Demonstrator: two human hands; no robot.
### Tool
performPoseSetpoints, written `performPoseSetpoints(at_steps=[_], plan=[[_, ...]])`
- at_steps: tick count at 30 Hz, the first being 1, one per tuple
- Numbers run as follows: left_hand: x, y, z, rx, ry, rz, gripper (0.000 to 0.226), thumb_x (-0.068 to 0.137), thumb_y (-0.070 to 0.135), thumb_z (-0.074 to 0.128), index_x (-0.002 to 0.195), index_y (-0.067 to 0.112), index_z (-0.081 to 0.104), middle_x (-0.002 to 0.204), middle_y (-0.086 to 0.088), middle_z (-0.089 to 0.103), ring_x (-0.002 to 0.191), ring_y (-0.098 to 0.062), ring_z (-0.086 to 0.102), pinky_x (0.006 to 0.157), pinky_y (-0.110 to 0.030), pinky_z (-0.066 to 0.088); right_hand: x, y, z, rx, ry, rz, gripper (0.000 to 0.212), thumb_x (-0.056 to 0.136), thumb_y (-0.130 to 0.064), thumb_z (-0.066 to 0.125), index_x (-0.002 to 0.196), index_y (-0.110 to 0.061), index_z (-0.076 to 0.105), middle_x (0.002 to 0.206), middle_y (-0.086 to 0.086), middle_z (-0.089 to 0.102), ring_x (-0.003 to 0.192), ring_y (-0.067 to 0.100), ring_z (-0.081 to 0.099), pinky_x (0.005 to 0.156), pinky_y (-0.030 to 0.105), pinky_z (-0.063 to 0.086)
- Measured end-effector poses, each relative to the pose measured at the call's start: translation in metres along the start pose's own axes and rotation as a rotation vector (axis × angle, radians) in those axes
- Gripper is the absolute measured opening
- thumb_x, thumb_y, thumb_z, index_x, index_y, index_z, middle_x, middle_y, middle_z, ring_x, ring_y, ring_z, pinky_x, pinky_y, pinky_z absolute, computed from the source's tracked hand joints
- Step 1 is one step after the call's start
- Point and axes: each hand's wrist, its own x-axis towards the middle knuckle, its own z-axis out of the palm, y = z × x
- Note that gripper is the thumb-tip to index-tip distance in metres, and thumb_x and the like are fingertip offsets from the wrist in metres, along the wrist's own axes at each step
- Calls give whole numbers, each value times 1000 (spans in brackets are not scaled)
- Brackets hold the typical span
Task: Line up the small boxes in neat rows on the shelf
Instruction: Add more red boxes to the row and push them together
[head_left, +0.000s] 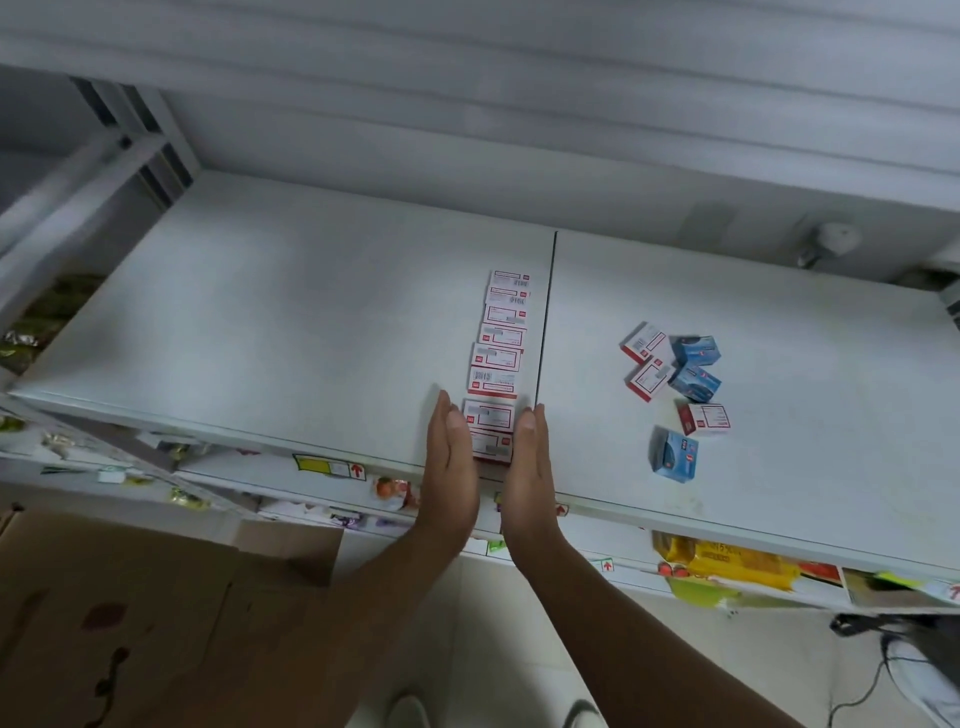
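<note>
I judge the main risk is squeezing unevenly; a harder push from one side could skew the row of red-and-white boxes (497, 364) or nudge its nearest box off the front edge of the shelf (291, 312); the loose boxes (675, 384) lie well apart toward the right. My left hand (451, 462) and right hand (527, 462) flank the row's near end, fingers straight, flat against the nearest boxes' sides.

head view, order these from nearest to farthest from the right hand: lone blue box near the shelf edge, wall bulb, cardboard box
1. Lone blue box, right of the right hand, near the shelf's front edge.
2. Cardboard box, lower left, on the floor side.
3. Wall bulb, far upper right, at the back.
</note>
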Motion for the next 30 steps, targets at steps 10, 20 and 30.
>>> performPoseSetpoints(at_steps=[10, 20, 30], plan=[[35, 17, 3, -100, -15, -137, 57, 111, 56, 22, 164, 36, 26, 149, 27, 37, 131, 8, 33, 109, -26, 19, 33, -1, 9, 9, -4, -18, 66, 100, -74, 29, 158, -42, 31, 156, -16, 46, 144, 13, 44, 117, 39, 37], [57, 14, 6, -78, -79, -45, 100, 79, 98, 32, 162, 41, 34, 158, 14, 49, 145, -17, 49, 122, -51, 38, 56, -8, 13, 26, -16, -38, 47, 105, -61, 30, 148, -47, 45, 137, -24, 62, 117, -4, 64, 88, 17, 50], [85, 24, 15, -59, -87, 2, 69, 99, 75, 26, 152, 38, 50, 141, 12, 65, 130, -10, 62, 113, -37, 49, 84, -19, 19, 70, 11, -37, 42, 111, -53, 28, 143, -42, 53, 128, -19, 69, 108, -7, 67, 87, 15, 49]])
